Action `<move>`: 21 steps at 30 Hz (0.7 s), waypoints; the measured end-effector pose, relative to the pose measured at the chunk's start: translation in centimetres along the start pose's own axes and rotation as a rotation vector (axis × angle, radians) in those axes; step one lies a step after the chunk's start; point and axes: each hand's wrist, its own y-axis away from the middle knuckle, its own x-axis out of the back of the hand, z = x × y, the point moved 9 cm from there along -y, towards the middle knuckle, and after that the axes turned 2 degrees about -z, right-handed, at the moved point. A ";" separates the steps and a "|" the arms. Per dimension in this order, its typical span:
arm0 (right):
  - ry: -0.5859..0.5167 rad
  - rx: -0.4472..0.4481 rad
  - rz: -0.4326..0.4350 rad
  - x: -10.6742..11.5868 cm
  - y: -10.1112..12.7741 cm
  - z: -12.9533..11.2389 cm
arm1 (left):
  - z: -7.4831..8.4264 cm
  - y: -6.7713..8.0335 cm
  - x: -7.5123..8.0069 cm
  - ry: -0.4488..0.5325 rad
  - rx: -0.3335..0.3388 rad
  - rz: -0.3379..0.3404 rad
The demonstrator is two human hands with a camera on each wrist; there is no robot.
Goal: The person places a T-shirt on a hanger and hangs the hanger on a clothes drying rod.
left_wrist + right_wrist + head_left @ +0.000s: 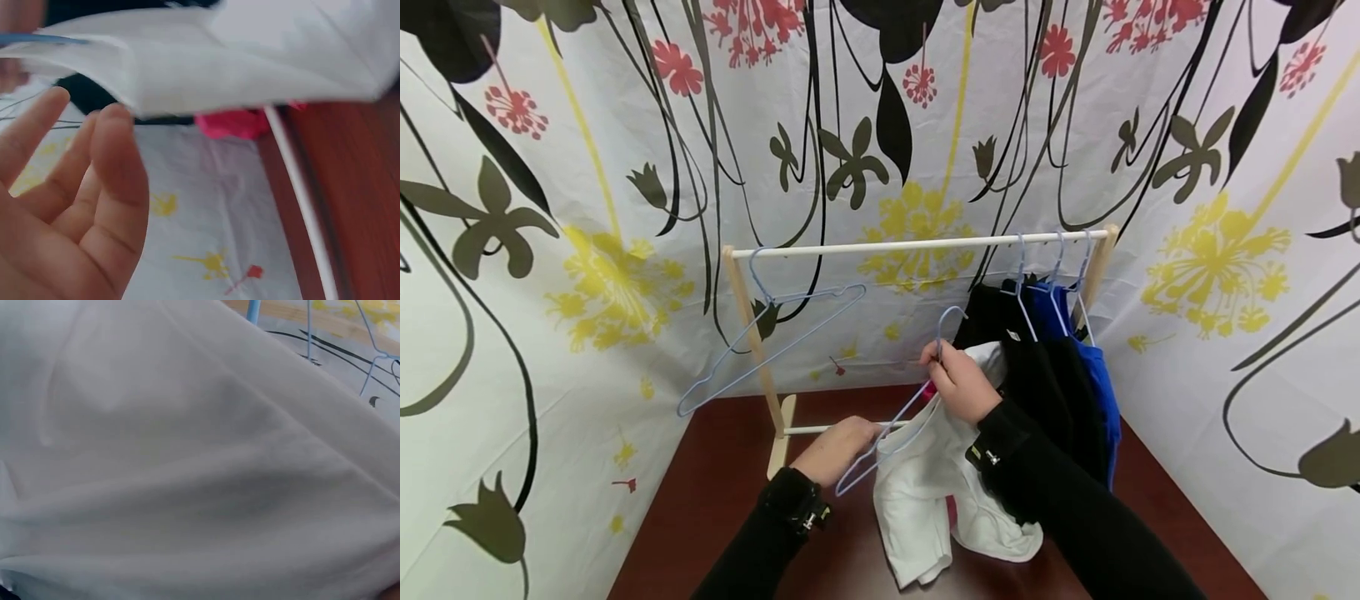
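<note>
five hangers (pixel 775 342), one rack (pixel 917 245), two hands (pixel 958 383).

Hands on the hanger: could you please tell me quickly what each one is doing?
Left hand: open, fingers relaxed beside the hanger.
Right hand: gripping the hanger's neck.

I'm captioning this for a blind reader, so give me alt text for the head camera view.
A person's right hand pinches the neck of a light blue wire hanger carrying a white garment, while the left hand rests at the hanger's lower end. Behind stands a small wooden clothes rack with dark and blue clothes and an empty hanger.
</note>
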 end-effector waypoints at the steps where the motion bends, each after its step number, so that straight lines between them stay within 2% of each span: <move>1: -0.004 -0.002 0.002 0.1 0.0 0.0 | 0.1 -0.2 -0.2 -0.048 -0.051 -0.001; 3: -0.017 -0.002 0.003 0.3 0.1 -0.1 | 0.2 -0.3 -1.0 -0.138 -0.136 -0.006; 6: -0.025 -0.006 0.005 0.5 0.1 -0.2 | 0.5 -0.2 -2.0 -0.226 -0.196 -0.010; 8: -0.027 -0.012 0.013 0.6 0.1 -0.1 | 0.5 0.1 -2.1 -0.265 -0.178 0.015; 11: -0.013 -0.025 0.056 1.2 0.1 0.3 | 0.4 0.8 -1.7 -0.259 -0.151 0.051; 15: 0.023 -0.042 0.139 2.4 -0.1 1.2 | -0.6 1.8 -0.6 -0.179 -0.030 0.077; 18: 0.048 -0.046 0.172 3.0 -0.1 2.0 | -1.5 2.8 0.0 -0.187 0.063 0.078; 21: 0.077 -0.052 0.177 3.3 0.0 2.7 | -1.5 3.5 0.7 -0.229 0.065 0.068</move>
